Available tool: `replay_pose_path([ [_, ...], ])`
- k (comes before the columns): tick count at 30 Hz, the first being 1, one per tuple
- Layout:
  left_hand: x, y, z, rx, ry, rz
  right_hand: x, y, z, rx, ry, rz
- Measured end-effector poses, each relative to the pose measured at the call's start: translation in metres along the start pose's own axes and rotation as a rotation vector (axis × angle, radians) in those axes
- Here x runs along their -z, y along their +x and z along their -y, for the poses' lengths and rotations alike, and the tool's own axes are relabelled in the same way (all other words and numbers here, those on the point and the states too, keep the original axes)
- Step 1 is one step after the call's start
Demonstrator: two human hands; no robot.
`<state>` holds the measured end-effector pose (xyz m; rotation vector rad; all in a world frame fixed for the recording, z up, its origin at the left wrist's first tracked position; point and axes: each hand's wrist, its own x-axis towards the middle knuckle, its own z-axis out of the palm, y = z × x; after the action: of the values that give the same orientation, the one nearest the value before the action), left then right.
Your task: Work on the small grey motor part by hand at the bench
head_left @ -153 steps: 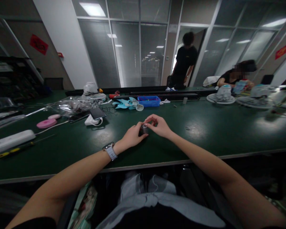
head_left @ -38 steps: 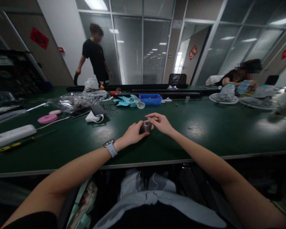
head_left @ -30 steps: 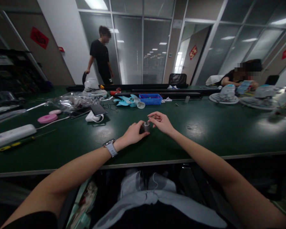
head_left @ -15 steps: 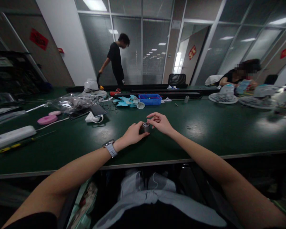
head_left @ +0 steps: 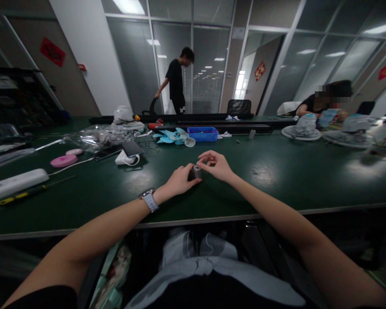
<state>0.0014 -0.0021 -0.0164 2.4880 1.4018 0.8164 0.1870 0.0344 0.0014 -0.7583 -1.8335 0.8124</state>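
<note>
A small grey metal cylinder (head_left: 197, 173) stands upright on the green table, with a pale ring and a dark centre on its top. My left hand (head_left: 181, 179) grips its side between thumb and fingers; a grey-strapped watch (head_left: 149, 200) is on that wrist. At the cylinder's upper edge, my right hand (head_left: 216, 166) has thumb and index finger pinched together, the other fingers loosely curled. Whatever may be in that pinch is too small to make out.
Left on the green table (head_left: 244, 193) lie a white power strip (head_left: 17, 184), a screwdriver (head_left: 22, 195), a pink disc (head_left: 64, 161) and a white charger (head_left: 126, 159). Farther back are light-blue fan blades (head_left: 173, 136), a blue tray (head_left: 202, 134) and another cylinder (head_left: 251, 134). A person (head_left: 176, 81) stands beyond.
My right fingertips have shifted slightly up and left, and more of the cylinder's top shows. My left hand keeps its hold. The standing person has moved right with a dark chair back.
</note>
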Motion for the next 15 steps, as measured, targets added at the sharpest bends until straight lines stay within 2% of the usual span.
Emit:
replay_pose_path([
  [4, 0.0, 0.0, -0.002, 0.015, 0.018, -0.006, 0.011, 0.007, -0.002, -0.044, -0.029, -0.098],
  [7, 0.001, 0.0, -0.004, 0.028, 0.088, -0.007, 0.021, 0.01, -0.009, -0.107, -0.107, -0.083],
  [11, 0.001, -0.001, -0.005, 0.036, 0.187, -0.027, 0.024, 0.006, -0.018, -0.134, -0.261, 0.07],
  [15, 0.001, -0.001, -0.004, 0.066, 0.18, -0.039, 0.02, 0.003, -0.022, -0.214, -0.244, 0.246],
])
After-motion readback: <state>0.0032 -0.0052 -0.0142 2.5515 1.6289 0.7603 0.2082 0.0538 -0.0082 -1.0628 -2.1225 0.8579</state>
